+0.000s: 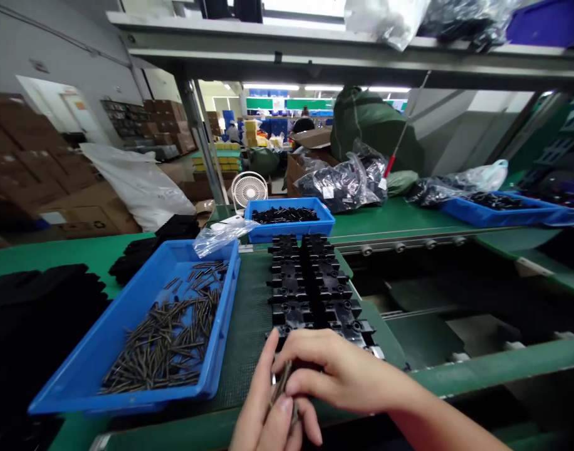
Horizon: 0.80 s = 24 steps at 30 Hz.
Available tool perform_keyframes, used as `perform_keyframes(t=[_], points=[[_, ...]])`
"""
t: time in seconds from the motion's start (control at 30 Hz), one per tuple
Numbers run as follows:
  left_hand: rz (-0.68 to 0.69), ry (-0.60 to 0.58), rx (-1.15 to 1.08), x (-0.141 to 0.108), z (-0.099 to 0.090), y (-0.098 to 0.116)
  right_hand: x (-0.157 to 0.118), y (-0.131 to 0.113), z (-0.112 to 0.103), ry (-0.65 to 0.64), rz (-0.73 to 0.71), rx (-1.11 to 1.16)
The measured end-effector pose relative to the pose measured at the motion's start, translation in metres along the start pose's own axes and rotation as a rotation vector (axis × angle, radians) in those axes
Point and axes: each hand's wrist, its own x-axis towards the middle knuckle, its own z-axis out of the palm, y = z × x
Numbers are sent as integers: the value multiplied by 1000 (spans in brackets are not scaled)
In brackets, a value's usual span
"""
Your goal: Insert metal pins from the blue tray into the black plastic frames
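Note:
My left hand (272, 407) is at the bottom centre, its fingers curled round several thin metal pins (281, 385). Just to its right, my right hand (327, 369) reaches in with thumb and bent fingers closed at the upper ends of those pins. Both hands are in front of two rows of black plastic parts (289, 279), whose near end they partly cover. Left of the rows, a blue tray (225, 326) holds a heap of similar metal pins (160, 344).
Behind the rows stands a blue bin (289, 233) of small black pieces. Stacked black parts (42, 300) lie at the left. A small white fan (249, 188), bagged parts (338, 181) and blue trays (498, 213) are farther back. A shelf (315, 44) crosses overhead.

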Motion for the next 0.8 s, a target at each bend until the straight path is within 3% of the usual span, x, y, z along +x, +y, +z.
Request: perform_keyframes(t=[0.23, 0.47, 0.63, 0.8], points=[[14, 147, 48, 0, -18, -3, 10, 7, 14, -1, 172, 241], [-26, 117, -1, 6, -26, -4, 12, 4, 21, -11, 168, 375], [-7, 76, -195, 14, -28, -4, 13, 5, 14, 148, 153, 175], [-9, 139, -182, 13, -26, -5, 14, 0, 15, 30, 30, -36]])
